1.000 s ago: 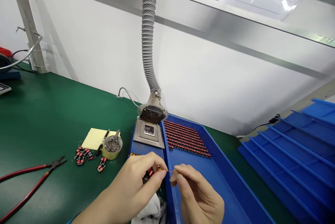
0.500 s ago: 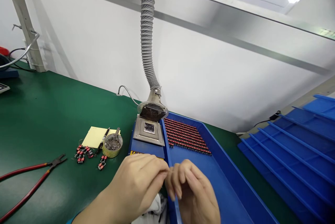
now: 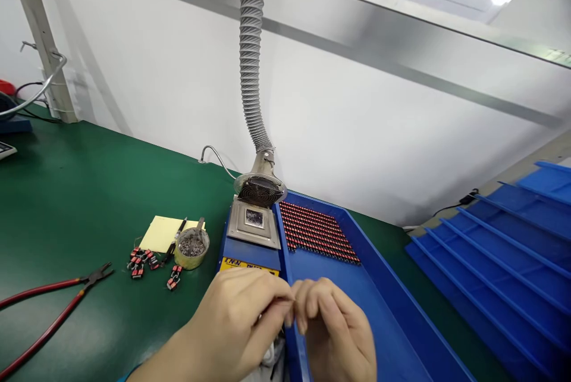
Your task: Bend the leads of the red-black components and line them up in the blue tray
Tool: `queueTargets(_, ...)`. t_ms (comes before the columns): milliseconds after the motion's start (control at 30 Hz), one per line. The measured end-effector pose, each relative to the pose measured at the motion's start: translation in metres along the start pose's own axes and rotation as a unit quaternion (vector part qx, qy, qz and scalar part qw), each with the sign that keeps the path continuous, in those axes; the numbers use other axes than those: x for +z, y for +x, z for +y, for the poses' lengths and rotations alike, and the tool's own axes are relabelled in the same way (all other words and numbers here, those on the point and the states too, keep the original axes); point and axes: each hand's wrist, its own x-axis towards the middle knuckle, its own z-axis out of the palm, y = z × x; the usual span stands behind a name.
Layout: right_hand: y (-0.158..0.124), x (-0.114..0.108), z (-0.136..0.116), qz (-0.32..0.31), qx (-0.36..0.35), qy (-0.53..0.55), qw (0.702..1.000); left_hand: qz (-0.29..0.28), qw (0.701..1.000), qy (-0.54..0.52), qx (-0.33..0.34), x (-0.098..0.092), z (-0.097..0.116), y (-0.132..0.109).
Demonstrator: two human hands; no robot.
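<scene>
My left hand (image 3: 243, 316) is closed in a pinch in front of the solder pot (image 3: 254, 221), its fingertips close to those of my right hand (image 3: 332, 325). My right hand has its fingers curled over the near part of the blue tray (image 3: 366, 298). Whatever lies between the fingertips is too small to make out. Rows of small red and black parts (image 3: 316, 230) fill the tray's far end. Left of the pot, a round tub (image 3: 191, 251) of grey bits stands beside a yellow notepad (image 3: 159, 234), with loose red and black parts (image 3: 173, 278) near it.
Red-handled pliers (image 3: 94, 276) lie on the green table (image 3: 89, 191) at the left. A grey fume hose (image 3: 252, 43) hangs down to a hood (image 3: 261, 187) over the pot. Stacked blue trays (image 3: 499, 257) stand at the right. A metal shelf edge crosses above.
Both hands have shifted slightly, and their fingertips have come closer together. More of the yellow label on the pot's front shows.
</scene>
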Motion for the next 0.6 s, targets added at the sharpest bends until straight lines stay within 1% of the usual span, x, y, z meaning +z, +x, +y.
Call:
queueTargets(33,0.0005,-0.0014,-0.0009,0.009,-0.049,-0.033,0.998,0.002,0.999,-0.026,-0.031,-0.0015,0.0013,0.0002)
queueTargets(100,0.0001,-0.0018,-0.0018,0.016,-0.152,-0.126,0.98,-0.007,0.994,-0.066,-0.087,-0.0041,0.0036,0.0006)
queueTargets(167,-0.0017,0.0007,-0.0011,0.026,-0.222,-0.196,0.955,-0.014,0.992,-0.074,-0.099,-0.0042,0.0043,0.0005)
queueTargets(200,-0.0027,0.0025,-0.0004,0.04,-0.231,-0.216,0.948,-0.013,0.994,-0.062,-0.085,-0.0032,0.0038,0.0002)
queueTargets(233,-0.0036,0.0042,0.0002,0.051,-0.212,-0.224,0.95,-0.01,0.997,-0.038,-0.06,-0.0016,0.0028,-0.0002)
queueTargets(267,-0.0043,0.0056,0.0006,0.055,-0.166,-0.216,0.961,-0.008,1.0,-0.008,-0.029,0.0002,0.0015,-0.0007)
queueTargets(333,-0.0044,0.006,0.0007,0.029,-0.034,-0.138,0.989,-0.009,0.999,0.044,0.027,0.0034,-0.0009,-0.0017)
queueTargets(367,-0.0039,0.0051,0.0004,0.011,0.014,-0.082,0.996,-0.007,0.998,0.056,0.039,0.0042,-0.0015,-0.0021)
queueTargets(400,-0.0032,0.0036,-0.0002,-0.001,0.033,-0.034,0.999,0.001,0.998,0.053,0.041,0.0043,-0.0015,-0.0024)
queueTargets(433,-0.0024,0.0017,-0.0008,-0.002,0.02,-0.008,1.0,0.009,0.999,0.038,0.027,0.0035,-0.0009,-0.0025)
queueTargets(467,-0.0017,-0.0002,-0.0014,0.006,-0.015,-0.009,1.0,0.015,1.0,0.015,0.0,0.0021,0.0003,-0.0024)
queueTargets(533,-0.001,-0.0026,-0.0019,0.023,-0.106,-0.073,0.991,0.011,0.997,-0.034,-0.068,-0.0018,0.0034,-0.0019)
queueTargets(600,-0.0015,-0.002,-0.0013,0.014,-0.178,-0.154,0.972,-0.009,0.989,-0.071,-0.126,-0.0049,0.0058,-0.0012)
